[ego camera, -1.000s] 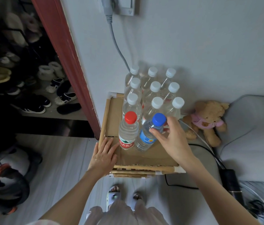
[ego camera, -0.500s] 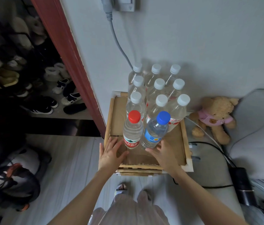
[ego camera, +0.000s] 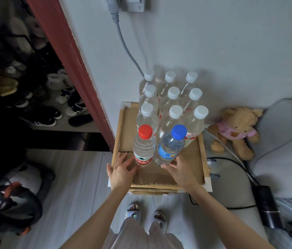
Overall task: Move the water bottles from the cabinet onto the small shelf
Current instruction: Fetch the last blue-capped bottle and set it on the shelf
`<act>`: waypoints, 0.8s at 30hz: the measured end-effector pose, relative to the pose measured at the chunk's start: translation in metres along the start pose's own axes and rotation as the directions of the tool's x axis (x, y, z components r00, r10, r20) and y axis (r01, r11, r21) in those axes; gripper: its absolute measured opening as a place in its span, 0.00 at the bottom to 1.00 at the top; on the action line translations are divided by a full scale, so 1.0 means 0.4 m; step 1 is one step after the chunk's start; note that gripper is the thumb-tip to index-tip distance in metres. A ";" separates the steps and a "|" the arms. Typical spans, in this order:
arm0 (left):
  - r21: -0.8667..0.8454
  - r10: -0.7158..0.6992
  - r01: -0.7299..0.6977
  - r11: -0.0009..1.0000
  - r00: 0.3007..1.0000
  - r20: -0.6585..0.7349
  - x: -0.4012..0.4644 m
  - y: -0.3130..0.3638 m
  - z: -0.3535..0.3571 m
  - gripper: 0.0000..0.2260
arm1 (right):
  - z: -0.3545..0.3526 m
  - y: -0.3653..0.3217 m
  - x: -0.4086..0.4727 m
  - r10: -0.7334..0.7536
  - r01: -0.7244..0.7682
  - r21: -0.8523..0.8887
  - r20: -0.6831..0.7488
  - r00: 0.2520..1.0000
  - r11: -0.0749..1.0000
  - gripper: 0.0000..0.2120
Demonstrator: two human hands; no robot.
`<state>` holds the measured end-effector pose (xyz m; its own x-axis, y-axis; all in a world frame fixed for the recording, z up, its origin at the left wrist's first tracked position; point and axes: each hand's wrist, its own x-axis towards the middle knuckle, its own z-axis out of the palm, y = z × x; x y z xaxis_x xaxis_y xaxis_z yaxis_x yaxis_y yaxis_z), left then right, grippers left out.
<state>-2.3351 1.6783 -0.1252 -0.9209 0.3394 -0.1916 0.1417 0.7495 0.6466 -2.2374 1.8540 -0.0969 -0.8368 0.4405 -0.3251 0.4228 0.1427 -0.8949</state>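
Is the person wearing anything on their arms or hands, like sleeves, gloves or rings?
No. The left hand and the right hand are bare, with no gloves, rings, watch or bracelets showing. Both forearms are bare too; no sleeves come into view.

Soft, dim daylight falls evenly on the wall [ego camera: 213, 42]; the bottles [ego camera: 173, 97] throw faint shadows toward 1 o'clock. The shoe rack [ego camera: 34, 78] at 9 o'clock sinks into murky blur. Wide-angle bending curves the door frame [ego camera: 73, 65].
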 end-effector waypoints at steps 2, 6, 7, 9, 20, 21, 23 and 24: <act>0.001 -0.005 0.005 1.000 1.000 0.000 -0.001 0.004 -0.001 0.17 | -0.002 -0.001 0.002 -0.004 0.004 0.009 -0.003 1.000 1.000 0.22; 0.024 -0.009 0.009 1.000 1.000 0.000 -0.005 0.013 -0.003 0.17 | -0.003 -0.007 0.000 -0.004 0.005 0.035 -0.018 1.000 0.999 0.23; 0.028 -0.011 0.011 1.000 1.000 0.003 -0.005 0.016 -0.004 0.17 | -0.002 -0.007 0.000 -0.004 0.005 0.037 -0.022 1.000 0.999 0.23; 0.034 -0.012 0.012 0.999 1.000 0.011 -0.006 0.020 -0.003 0.17 | -0.003 -0.010 -0.002 -0.006 0.007 0.029 -0.030 1.000 1.000 0.23; 0.130 0.052 -0.056 0.990 0.998 0.035 -0.014 0.014 -0.004 0.18 | -0.003 -0.029 -0.015 0.023 -0.022 0.039 -0.002 1.000 0.999 0.24; 0.163 0.076 -0.082 0.983 0.996 0.043 -0.018 0.007 -0.005 0.19 | -0.003 -0.030 -0.017 0.033 -0.033 0.030 -0.003 0.999 0.999 0.24; 0.254 0.159 -0.171 0.952 0.985 0.069 -0.026 -0.006 -0.002 0.25 | -0.002 -0.027 -0.017 0.048 -0.048 0.016 -0.003 0.999 0.999 0.24; 0.305 0.185 -0.207 0.930 0.978 0.097 -0.028 -0.013 -0.001 0.28 | -0.002 -0.026 -0.019 0.061 -0.061 0.010 0.001 0.998 0.998 0.24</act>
<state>-2.3257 1.6706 -0.1263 -0.8390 0.5261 -0.1391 0.4327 0.8000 0.4158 -2.2352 1.8500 -0.0850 -0.8101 0.4472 -0.3792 0.4692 0.1064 -0.8767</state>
